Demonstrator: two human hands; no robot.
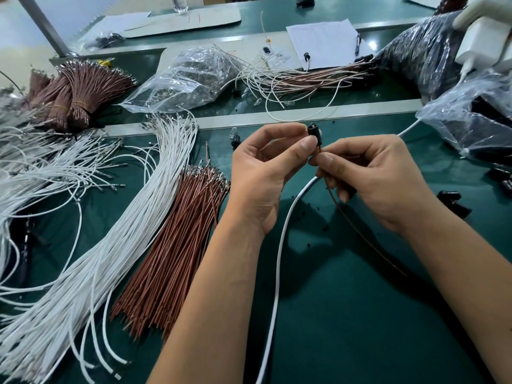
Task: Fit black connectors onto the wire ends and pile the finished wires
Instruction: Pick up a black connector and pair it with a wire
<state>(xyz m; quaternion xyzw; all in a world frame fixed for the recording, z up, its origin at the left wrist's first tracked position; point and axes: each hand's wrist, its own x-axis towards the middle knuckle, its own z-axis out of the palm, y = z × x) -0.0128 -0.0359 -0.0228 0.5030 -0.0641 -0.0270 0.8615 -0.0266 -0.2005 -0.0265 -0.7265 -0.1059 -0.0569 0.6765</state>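
A small black connector point(313, 134) is pinched between the thumb and fingers of my left hand point(260, 173), just above the green table's middle. My right hand point(371, 176) pinches the wire ends right below the connector. From there a white wire point(279, 245) curves down toward the bottom edge, and a thin brown wire point(368, 239) trails off to the lower right. A pile of wires with connectors fitted point(304, 79) lies at the back centre.
Loose white wires point(110, 231) and a brown wire bundle point(177, 250) lie to the left. Tied brown bundles point(80, 90) sit far left. A clear bag point(188, 76) lies behind, dark plastic bags point(432, 51) at right, and loose black connectors point(454, 200) by my right wrist.
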